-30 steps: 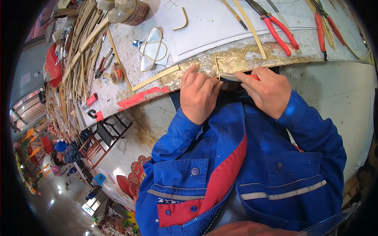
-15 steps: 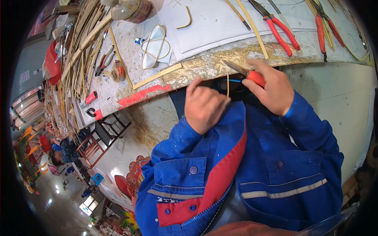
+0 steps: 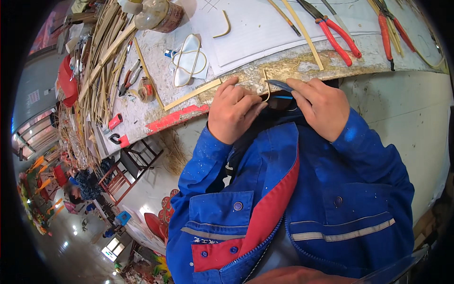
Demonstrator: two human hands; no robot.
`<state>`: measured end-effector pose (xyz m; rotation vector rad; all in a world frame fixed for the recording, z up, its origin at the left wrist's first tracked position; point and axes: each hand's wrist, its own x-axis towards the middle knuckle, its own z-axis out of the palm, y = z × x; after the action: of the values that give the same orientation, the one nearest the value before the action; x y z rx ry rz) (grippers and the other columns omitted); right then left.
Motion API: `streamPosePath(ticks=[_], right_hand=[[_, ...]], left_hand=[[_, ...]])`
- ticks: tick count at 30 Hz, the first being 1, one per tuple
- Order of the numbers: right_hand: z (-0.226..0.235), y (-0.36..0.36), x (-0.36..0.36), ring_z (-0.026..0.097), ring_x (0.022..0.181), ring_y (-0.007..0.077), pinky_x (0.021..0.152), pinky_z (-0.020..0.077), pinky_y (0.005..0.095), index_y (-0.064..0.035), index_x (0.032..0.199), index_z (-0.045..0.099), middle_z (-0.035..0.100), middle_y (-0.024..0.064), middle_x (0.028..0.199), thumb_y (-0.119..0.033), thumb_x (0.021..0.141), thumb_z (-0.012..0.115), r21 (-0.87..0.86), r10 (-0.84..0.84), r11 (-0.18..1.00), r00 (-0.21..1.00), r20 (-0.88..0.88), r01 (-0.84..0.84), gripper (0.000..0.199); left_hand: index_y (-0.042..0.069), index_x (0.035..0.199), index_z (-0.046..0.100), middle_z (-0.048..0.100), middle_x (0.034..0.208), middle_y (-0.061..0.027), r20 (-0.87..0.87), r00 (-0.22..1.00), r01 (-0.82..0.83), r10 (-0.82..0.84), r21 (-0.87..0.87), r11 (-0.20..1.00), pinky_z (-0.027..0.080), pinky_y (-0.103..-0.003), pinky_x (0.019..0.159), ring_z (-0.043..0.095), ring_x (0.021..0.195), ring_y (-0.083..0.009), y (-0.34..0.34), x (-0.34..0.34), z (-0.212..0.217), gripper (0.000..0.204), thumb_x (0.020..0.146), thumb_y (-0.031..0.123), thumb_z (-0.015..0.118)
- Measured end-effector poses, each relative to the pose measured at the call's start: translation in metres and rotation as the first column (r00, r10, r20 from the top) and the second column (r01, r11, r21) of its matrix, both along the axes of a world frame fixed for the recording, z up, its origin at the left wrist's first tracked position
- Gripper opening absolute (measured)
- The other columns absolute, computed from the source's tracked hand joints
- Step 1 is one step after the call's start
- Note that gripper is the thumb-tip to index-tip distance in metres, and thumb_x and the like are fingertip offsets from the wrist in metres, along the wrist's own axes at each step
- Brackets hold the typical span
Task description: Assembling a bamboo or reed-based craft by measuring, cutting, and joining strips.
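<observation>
Between the finger and thumb of my left hand (image 3: 234, 110) is a thin bamboo strip (image 3: 268, 91), pinched near its lower end and bent in a curve. Its upper part rests against the worn front edge of the worktable (image 3: 288, 66). My right hand (image 3: 321, 105) is closed on a knife; the fingers cover its handle. The knife blade (image 3: 279, 85) points left, its tip at the strip. From this view I cannot tell whether blade and strip touch. Both hands are at the table edge, close to my body.
Red-handled pliers (image 3: 335, 40) and a second pair (image 3: 385, 40) lie on the right of the table. A white mask (image 3: 188, 61), a bent strip (image 3: 226, 26) and a flat bamboo strip (image 3: 194, 93) are left of centre. Many bamboo strips (image 3: 101, 59) pile up at far left.
My right hand has turned and moved the knife left to the bamboo strip; its red handle is now covered. My left hand has risen toward the table edge with the strip, which now shows a bend.
</observation>
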<state>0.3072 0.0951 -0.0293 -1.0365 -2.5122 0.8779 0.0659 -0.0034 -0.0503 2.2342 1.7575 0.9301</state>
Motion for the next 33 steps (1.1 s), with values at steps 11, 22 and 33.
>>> streamPosePath(ticks=[11,22,33], right_hand=[[-0.006,0.017,0.006,0.067,0.07,0.0275,0.062,0.0551,0.039,-0.0127,0.127,0.072,0.063,0.0087,0.083,-0.017,0.093,0.074,0.154,0.229,0.961,0.973,0.012,-0.228,0.034],[-0.003,0.022,0.009,0.067,0.071,0.0279,0.062,0.0547,0.0392,-0.0124,0.126,0.073,0.063,0.0089,0.082,-0.018,0.093,0.075,0.134,0.265,0.954,0.964,0.038,-0.267,0.033],[-0.004,0.014,0.005,0.067,0.071,0.0278,0.063,0.0553,0.0395,-0.0118,0.127,0.073,0.063,0.0091,0.083,-0.017,0.093,0.075,0.141,0.184,0.973,0.983,0.021,-0.185,0.034]], left_hand=[[0.008,0.081,0.069,0.063,0.075,-0.0049,-0.023,0.99,-0.138,0.138,0.001,0.99,0.051,-0.051,0.105,0.065,0.075,-0.0259,-0.003,0.02,-0.001,0.021,0.077,0.01,0.089],[0.008,0.094,0.072,0.068,0.091,-0.0059,-0.094,0.97,-0.219,0.222,0.046,0.975,0.048,-0.051,0.107,0.067,0.09,-0.0263,-0.006,0.026,0.011,0.022,0.078,0.013,0.087],[0.006,0.12,0.072,0.069,0.119,-0.0095,-0.045,0.999,0.019,-0.019,0.001,1.0,0.054,-0.045,0.097,0.066,0.107,-0.031,0.009,0.001,0.004,0.053,0.072,0.017,0.09]])
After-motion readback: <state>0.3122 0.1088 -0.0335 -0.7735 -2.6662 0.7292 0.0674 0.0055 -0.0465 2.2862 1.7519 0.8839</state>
